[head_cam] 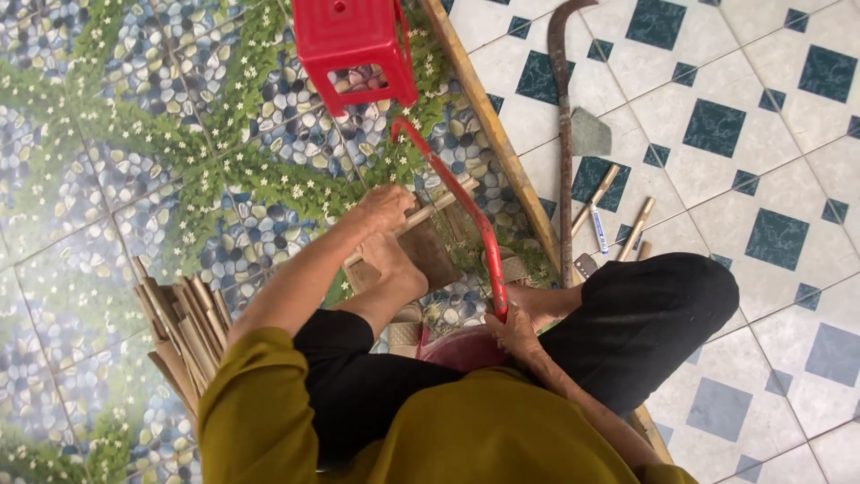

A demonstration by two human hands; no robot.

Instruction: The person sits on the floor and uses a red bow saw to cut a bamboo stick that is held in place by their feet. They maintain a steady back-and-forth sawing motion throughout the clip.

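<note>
From my remote view, the right hand (pixel 512 330) hides the saw (pixel 457 202) handle, so I cannot confirm the grip. The saw blade is too thin to make out. The stool (pixel 354 45) top is cut off by the upper edge. A foot (pixel 394 264) covers part of the wood block (pixel 428 255). The bamboo bundle (pixel 184 332) disappears behind the sleeve (pixel 260 403). The sickle (pixel 564 134) tip runs out of frame.

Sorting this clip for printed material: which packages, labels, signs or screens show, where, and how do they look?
Marker pen: on the white-and-teal tiles right of the long sickle, slim white barrel with a blue printed band.
No packages, signs or screens show.
</note>
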